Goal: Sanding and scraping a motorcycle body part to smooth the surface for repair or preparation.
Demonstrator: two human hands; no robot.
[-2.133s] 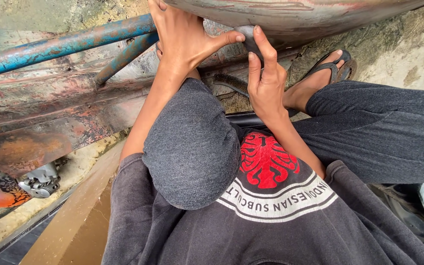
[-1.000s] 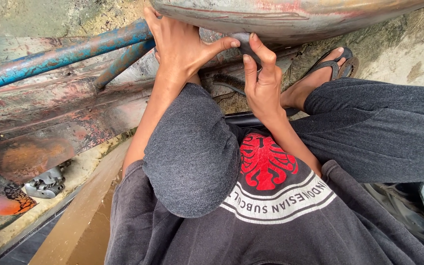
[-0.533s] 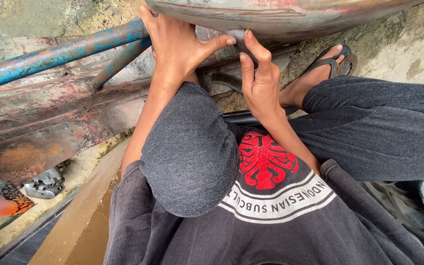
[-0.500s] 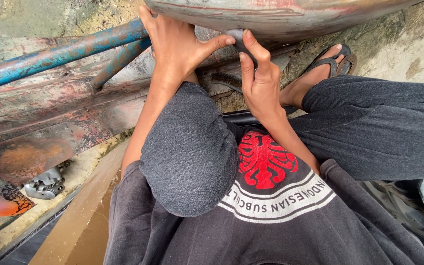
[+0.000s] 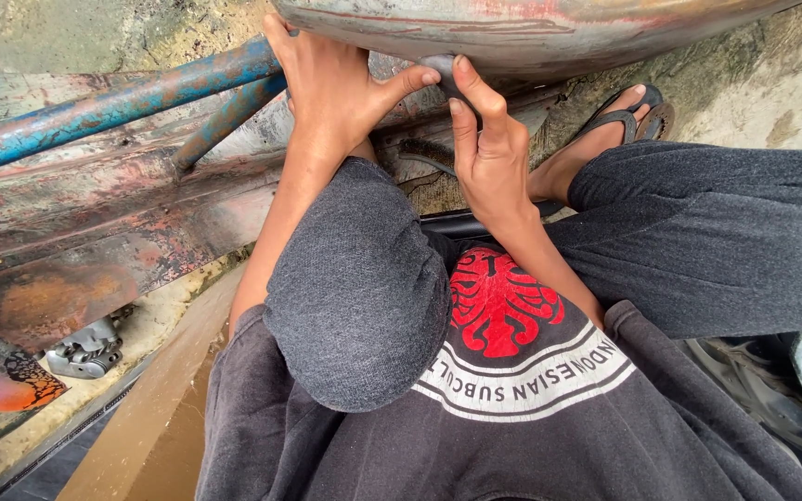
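Observation:
I am crouched in front of a worn, rusty curved metal shell [image 5: 531,28]. My left hand [image 5: 327,93] reaches up to its lower edge beside a blue painted tube [image 5: 113,102]. The fingers are hidden behind the rim and the thumb stretches right. My right hand [image 5: 489,153] pinches a small dark grey part [image 5: 438,67] at the same edge, between its fingertips and my left thumb. My raised left knee [image 5: 355,288] in grey trousers sits between my forearms.
Rusty red-brown frame panels [image 5: 95,250] run along the left. A silver metal bracket [image 5: 85,348] lies on the ground below them. My sandalled right foot [image 5: 614,125] rests on the concrete at upper right. A brown board [image 5: 150,417] lies lower left.
Both hands stay at the shell's lower edge. My right fingers have shifted slightly left on the small grey part, and the view has dipped a little.

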